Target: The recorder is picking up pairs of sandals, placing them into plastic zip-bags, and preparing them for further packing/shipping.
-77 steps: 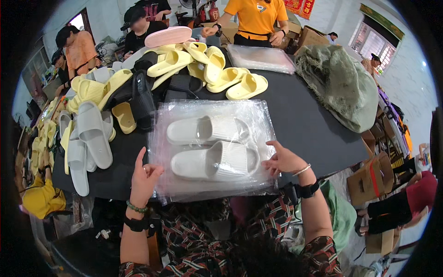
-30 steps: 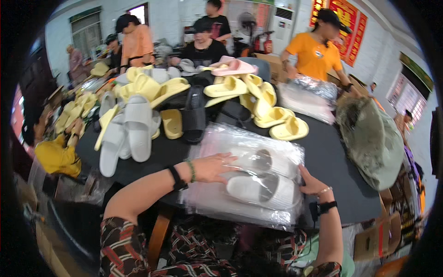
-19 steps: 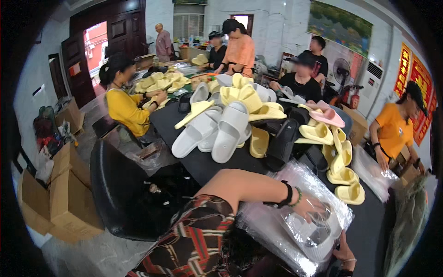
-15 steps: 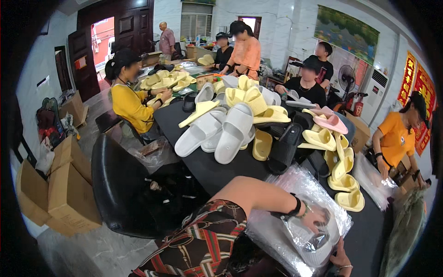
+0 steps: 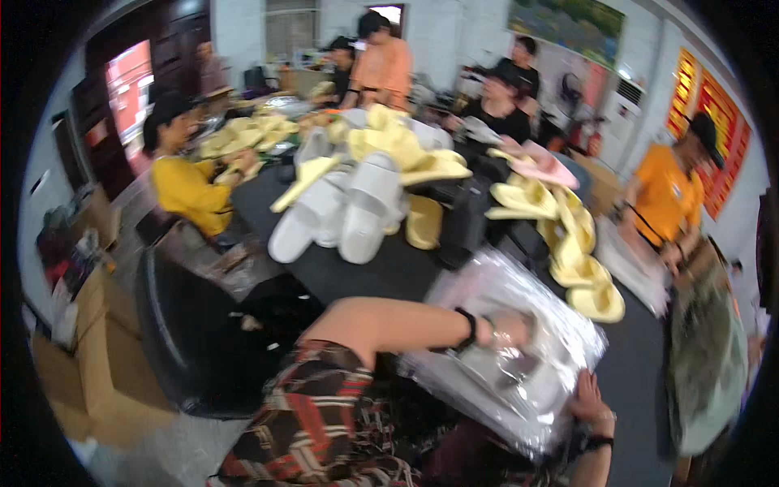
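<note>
A pair of light grey slippers lies in a clear plastic bag, on top of a stack of clear bags at the table's near edge. My left hand reaches across from the left and lies over the slippers at the bag; its fingers are smeared by motion. At the right edge of the bag, my right hand has hold of the plastic, its fingers pointing away from me and its thumb hidden.
Grey slippers, yellow slippers and black slippers are heaped on the black table. A black chair and cardboard boxes stand left. Several people work around the table; one in orange is at right.
The view has shifted and blurred, so the table's contents sit further left and higher. My right hand has moved up along the bag's right edge; my left hand stays over the slippers.
</note>
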